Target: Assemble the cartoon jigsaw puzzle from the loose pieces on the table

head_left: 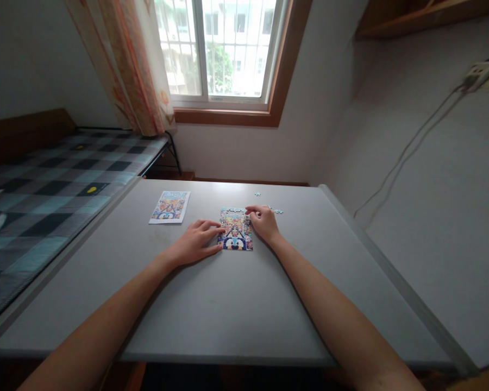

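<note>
A colourful jigsaw puzzle (236, 234), mostly assembled, lies flat on the grey-white table (228, 304). My left hand (198, 240) rests at its left edge, fingers apart, the fingertips touching the puzzle. At the upper right edge of the puzzle is my right hand (262, 220), its thumb and fingers pressed together; whatever they hold, if anything, is too small to make out. Just right of that hand lie a few loose pieces (279, 212). One more loose piece (257, 194) sits farther back.
A printed picture sheet (170, 207) with a similar design lies left of the puzzle. A bed with a checked cover (77, 163) stands along the table's left side. Behind are a curtain (134, 70) and a window; a wall with a cable (407, 149) is at the right.
</note>
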A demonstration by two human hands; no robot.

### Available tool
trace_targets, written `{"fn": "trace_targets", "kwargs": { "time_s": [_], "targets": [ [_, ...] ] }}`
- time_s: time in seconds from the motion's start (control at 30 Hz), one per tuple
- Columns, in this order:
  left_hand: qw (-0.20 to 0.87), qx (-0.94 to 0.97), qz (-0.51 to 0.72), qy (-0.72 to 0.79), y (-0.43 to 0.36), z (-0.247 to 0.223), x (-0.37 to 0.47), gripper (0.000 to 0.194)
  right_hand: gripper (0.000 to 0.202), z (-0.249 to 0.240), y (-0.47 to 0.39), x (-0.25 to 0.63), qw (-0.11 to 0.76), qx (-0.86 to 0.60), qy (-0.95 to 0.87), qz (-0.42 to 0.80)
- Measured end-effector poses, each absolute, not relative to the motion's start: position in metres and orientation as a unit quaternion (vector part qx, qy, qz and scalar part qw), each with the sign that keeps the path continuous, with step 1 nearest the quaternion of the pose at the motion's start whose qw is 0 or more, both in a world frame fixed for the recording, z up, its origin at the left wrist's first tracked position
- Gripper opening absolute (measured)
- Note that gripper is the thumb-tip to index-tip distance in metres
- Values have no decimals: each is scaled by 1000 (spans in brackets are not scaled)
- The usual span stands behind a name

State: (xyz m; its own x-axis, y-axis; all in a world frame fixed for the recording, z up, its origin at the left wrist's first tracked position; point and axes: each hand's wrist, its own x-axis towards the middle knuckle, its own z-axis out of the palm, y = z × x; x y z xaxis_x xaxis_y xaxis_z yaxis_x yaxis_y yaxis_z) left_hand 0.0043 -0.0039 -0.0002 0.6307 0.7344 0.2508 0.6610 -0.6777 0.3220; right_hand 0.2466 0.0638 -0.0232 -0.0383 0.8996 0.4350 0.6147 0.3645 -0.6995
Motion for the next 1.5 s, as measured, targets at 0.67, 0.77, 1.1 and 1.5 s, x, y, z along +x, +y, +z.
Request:
{"fn": "trace_targets", "kwargs": {
  "time_s": [0.67, 0.77, 1.1, 1.5],
  "targets": [
    [99, 899, 174, 389, -3, 0, 4, 45, 28, -24, 65, 247, 444, -538, -700, 154],
    [99, 899, 174, 390, -3, -1, 4, 45, 28, -24, 65, 247, 444, -540, -698, 155],
    [102, 899, 176, 387, -3, 0, 4, 45, 28, -22, 64, 247, 438, -543, -699, 158],
    [105, 898, 181, 386, -4, 1, 4, 45, 27, -21, 63, 247, 435, -544, -700, 160]
  ]
}}
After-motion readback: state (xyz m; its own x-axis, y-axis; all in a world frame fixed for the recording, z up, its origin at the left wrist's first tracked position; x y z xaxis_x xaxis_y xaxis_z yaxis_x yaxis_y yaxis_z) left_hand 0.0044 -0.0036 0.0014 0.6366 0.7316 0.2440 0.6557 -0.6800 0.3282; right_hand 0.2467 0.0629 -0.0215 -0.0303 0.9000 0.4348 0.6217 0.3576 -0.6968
